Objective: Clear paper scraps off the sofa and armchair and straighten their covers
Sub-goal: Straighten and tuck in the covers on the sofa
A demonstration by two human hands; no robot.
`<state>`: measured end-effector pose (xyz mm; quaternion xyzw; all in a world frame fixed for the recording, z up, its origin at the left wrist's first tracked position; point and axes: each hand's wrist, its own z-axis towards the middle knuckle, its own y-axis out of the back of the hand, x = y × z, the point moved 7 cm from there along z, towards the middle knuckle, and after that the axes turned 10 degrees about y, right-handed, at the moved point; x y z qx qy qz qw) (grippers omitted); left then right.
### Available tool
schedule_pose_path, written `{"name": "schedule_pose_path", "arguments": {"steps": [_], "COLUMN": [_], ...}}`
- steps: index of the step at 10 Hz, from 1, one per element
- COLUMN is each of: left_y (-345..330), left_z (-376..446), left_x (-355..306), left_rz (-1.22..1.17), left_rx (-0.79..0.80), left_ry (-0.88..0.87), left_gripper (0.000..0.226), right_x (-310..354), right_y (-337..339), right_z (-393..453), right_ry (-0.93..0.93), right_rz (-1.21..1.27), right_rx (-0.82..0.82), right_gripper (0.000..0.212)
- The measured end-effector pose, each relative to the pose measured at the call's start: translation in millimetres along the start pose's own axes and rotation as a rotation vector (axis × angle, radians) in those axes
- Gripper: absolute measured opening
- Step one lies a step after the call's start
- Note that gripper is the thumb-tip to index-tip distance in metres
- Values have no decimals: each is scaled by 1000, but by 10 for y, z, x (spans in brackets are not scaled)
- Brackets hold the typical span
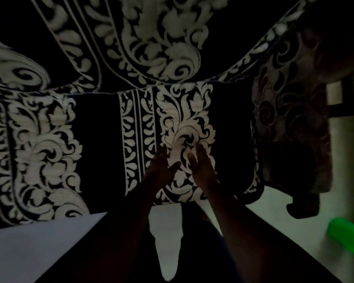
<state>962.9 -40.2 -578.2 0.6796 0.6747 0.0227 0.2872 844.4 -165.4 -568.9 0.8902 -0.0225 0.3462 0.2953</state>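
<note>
Left hand (160, 167), right hand (200, 166) flat on patterned cover (184, 123), dim room

hands: 2 (161, 166) (200, 166) | patterned cover (184, 119): 1 | green object (347, 235): 1

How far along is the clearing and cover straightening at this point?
No paper scraps show on the patterned seat cover, so clearing looks done here. In hand: left hand and right hand lie flat, open, on the cover, apparently smoothing it. Left: the backrest cover sags unevenly; the armchair is not clearly visible.
</note>
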Motion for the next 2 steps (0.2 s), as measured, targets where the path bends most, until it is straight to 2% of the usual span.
{"name": "schedule_pose_path", "arguments": {"steps": [1, 2], "left_y": [698, 1473], "left_z": [-338, -667], "left_x": [-214, -424], "left_rz": [23, 120], "left_rx": [-109, -282], "left_ry": [-43, -90], "left_gripper": [98, 96], "right_x": [691, 1338], "right_y": [174, 415], "right_z": [-141, -159], "right_ry": [29, 142], "right_rz": [154, 128], "right_rx": [-70, -99], "right_gripper": [80, 79]}}
